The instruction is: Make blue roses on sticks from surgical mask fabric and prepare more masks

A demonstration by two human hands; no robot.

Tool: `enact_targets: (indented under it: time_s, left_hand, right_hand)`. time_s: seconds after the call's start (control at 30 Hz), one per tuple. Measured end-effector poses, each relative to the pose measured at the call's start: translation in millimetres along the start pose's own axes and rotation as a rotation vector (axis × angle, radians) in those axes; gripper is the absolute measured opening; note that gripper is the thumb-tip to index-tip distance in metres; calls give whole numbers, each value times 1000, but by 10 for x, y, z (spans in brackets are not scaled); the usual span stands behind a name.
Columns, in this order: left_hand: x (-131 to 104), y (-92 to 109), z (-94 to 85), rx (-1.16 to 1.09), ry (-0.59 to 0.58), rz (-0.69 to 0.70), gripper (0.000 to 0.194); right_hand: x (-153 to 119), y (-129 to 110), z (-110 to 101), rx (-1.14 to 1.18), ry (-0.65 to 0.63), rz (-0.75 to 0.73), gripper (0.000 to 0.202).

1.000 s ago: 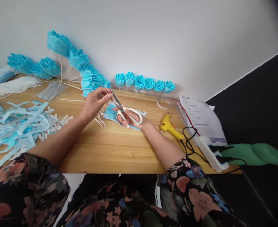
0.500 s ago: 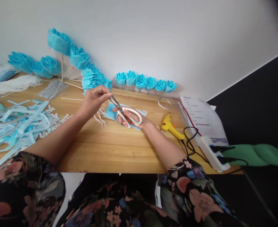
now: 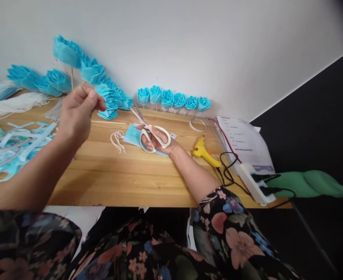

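Observation:
My right hand (image 3: 156,140) has its fingers in the white handles of a pair of scissors (image 3: 155,136), whose blades stand slightly apart and point up and left. Under that hand lies a blue face mask (image 3: 133,135) with white ear loops (image 3: 118,140). My left hand (image 3: 79,111) is raised at the left with thumb and fingers pinched together. Whatever it may hold is too small or hidden to make out. Behind it are large blue flowers (image 3: 93,71) on sticks.
A row of small blue flowers (image 3: 167,99) stands by the wall. At the right are a tape roll (image 3: 197,124), a yellow glue gun (image 3: 204,152), papers (image 3: 241,140) and a power strip (image 3: 255,184). Cut blue and white strips (image 3: 16,147) lie at the left.
My left hand has moved away from the scissor tips, to the left and up. The scissor blades have opened a little, and the view has shifted slightly.

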State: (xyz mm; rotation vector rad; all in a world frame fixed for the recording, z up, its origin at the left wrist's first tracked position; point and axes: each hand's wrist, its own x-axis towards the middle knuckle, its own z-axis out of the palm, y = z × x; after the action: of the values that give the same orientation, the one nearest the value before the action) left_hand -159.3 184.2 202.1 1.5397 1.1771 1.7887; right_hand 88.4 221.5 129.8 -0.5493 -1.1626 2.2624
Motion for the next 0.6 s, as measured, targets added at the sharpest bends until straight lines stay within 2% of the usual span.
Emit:
enact_targets:
  time_s: [0.07, 0.13, 0.2, 0.27, 0.3, 0.33, 0.4, 0.5, 0.6]
  left_hand:
    - [-231, 234, -179, 273, -44, 8, 35]
    - [-505, 371, -436, 618, -170, -40, 42]
    - [-756, 386, -726, 806, -291, -82, 45]
    - [-932, 317, -957, 1021, -456, -4, 30]
    - [-984, 270, -1020, 1101, -514, 57, 28]
    - [-1009, 223, -1038, 1154, -555, 99, 36]
    - [-979, 139, -937, 1143, -542, 174, 49]
    - [-777, 2, -571, 976, -509, 255, 46]
    - [-499, -207, -220, 953, -665, 282, 36]
  right_hand:
    - [-3, -20, 26, 12, 3, 3, 35]
    - [-2, -29, 42, 16, -10, -6, 34]
    - [4, -30, 48, 19, -19, -11, 33]
    - [14, -27, 51, 24, -16, -11, 32]
    - [19, -25, 52, 27, -12, -13, 31]
    - [24, -24, 55, 30, -9, -17, 31]
    - [30, -24, 63, 32, 0, -26, 31]
    - [31, -25, 73, 23, 13, -23, 32]
    - [33, -17, 64, 14, 19, -31, 32]
